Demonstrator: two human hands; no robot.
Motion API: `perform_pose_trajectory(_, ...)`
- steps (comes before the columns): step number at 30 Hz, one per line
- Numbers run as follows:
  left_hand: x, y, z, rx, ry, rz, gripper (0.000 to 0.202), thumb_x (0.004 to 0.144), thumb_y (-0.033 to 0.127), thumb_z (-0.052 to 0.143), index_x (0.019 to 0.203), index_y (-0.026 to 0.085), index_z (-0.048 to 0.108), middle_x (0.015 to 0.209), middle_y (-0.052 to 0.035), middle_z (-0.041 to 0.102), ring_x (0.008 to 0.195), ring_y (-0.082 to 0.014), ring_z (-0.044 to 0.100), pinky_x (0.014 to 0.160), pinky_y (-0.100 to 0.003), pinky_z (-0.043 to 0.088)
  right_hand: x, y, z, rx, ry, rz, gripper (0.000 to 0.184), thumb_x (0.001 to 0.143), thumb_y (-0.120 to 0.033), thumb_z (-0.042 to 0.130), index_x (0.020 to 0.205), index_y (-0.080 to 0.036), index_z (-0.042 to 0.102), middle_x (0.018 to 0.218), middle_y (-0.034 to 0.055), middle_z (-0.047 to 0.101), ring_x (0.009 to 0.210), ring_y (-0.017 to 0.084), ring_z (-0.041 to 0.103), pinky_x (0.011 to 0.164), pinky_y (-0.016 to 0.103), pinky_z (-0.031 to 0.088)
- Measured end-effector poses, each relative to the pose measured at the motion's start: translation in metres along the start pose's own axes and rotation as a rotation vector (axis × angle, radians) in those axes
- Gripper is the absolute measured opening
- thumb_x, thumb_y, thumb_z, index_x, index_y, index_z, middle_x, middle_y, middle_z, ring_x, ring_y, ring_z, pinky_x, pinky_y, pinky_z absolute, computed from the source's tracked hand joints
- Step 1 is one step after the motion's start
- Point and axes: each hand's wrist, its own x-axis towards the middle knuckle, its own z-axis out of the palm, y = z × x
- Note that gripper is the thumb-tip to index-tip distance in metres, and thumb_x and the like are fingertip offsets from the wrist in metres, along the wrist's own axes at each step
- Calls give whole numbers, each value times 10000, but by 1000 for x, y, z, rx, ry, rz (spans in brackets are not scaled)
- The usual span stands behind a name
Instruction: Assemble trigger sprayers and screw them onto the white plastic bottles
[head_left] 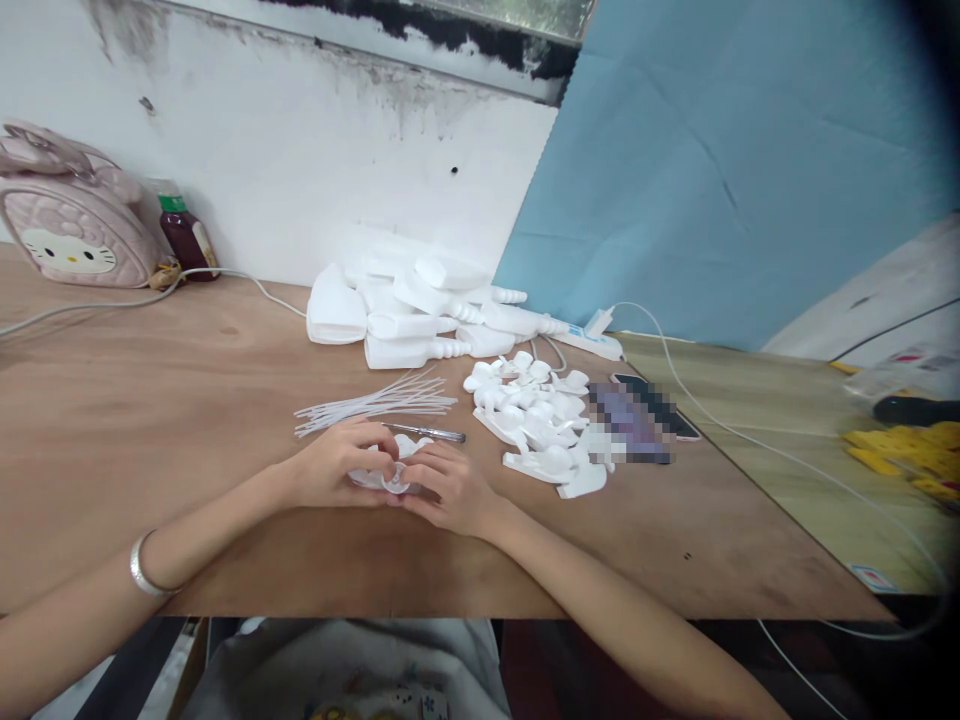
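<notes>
Over the front middle of the table, both hands meet at a small white plastic part (395,480) with a round, ring-like end. My left hand (341,465) has its fingers bent onto the part from the left. From the right, my right hand (457,492) grips the same part between thumb and fingers. The fingers cover much of it, so its full shape is hidden. Just behind the hands lie a pen (431,432) and a loose bunch of thin white sticks (375,400). A heap of white curved plastic pieces (529,405) is to the right.
White hollow plastic pieces with ribbed necks (409,315) are piled against the wall. A power strip (596,342) with a plugged-in white cable and a phone (660,405) are at the right. A pink bag (79,225) and a dark bottle (187,235) stand back left.
</notes>
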Motion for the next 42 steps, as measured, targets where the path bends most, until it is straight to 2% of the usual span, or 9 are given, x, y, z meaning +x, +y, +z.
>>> perform_pose_trajectory(4, 1, -2, -1, 5, -3, 11, 135, 745, 294, 635, 727, 174, 577, 821, -49, 606, 742, -139, 539, 695, -262, 385, 0, 0, 1, 20, 19, 15, 102, 804, -276, 564, 864, -192, 563, 797, 39, 657, 718, 157, 571, 677, 293, 467)
perform_pose_trajectory(14, 1, -6, -4, 6, -80, -5, 126, 779, 311, 596, 766, 186, 605, 866, -60, 630, 753, -141, 530, 702, -271, 375, 6, -4, -1, 105, -63, 156, 108, 834, -273, 505, 763, -228, 573, 766, 30, 645, 721, 164, 570, 683, 311, 473)
perform_pose_trajectory(18, 1, -2, -6, 44, -117, -16, 135, 798, 315, 570, 771, 185, 596, 865, -60, 624, 756, -145, 525, 692, -270, 373, 3, -5, -1, 138, -39, 166, 51, 815, -272, 537, 823, -222, 544, 775, 30, 634, 754, 167, 584, 694, 309, 483)
perform_pose_trajectory(23, 0, -2, -8, 75, -101, -29, 169, 785, 333, 576, 747, 171, 552, 865, -61, 623, 788, -155, 550, 706, -266, 380, 0, 1, -16, 168, 87, 305, 343, 777, -308, 597, 1065, -219, 434, 998, 75, 599, 943, 187, 579, 827, 362, 462)
perform_pose_trajectory(28, -1, -2, -8, 88, -97, -106, 153, 774, 317, 572, 808, 169, 551, 846, -58, 627, 781, -164, 565, 705, -265, 387, 3, 12, -34, 242, 357, 485, 250, 835, -220, 491, 1048, -221, 358, 845, 36, 625, 822, 166, 600, 840, 386, 436)
perform_pose_trajectory(30, 0, -1, -9, 76, -97, -104, 136, 775, 293, 566, 835, 171, 558, 852, -60, 630, 785, -166, 562, 711, -267, 389, 3, 15, -36, 213, 393, 512, 196, 841, -216, 475, 1005, -219, 368, 803, 28, 622, 797, 164, 595, 826, 380, 433)
perform_pose_trajectory(34, 2, 4, -9, 38, -123, -81, 130, 751, 248, 570, 860, 178, 564, 872, -62, 622, 782, -170, 546, 714, -273, 386, 3, 14, -31, 209, 317, 502, 156, 846, -221, 453, 986, -214, 385, 770, 27, 621, 755, 159, 598, 757, 344, 454)
perform_pose_trajectory(38, 3, 9, -6, 49, -140, -143, 167, 705, 191, 565, 871, 178, 558, 883, -61, 601, 802, -177, 537, 725, -275, 383, 2, 12, -28, 189, 278, 482, 139, 850, -232, 444, 979, -213, 397, 755, 19, 629, 736, 154, 603, 725, 324, 458)
perform_pose_trajectory(42, 4, 14, -3, 92, -147, -142, 107, 743, 243, 561, 828, 178, 560, 865, -56, 604, 789, -178, 537, 716, -277, 370, 2, 14, -29, 150, 270, 490, 121, 855, -218, 430, 972, -210, 400, 748, 16, 627, 723, 152, 604, 713, 318, 457)
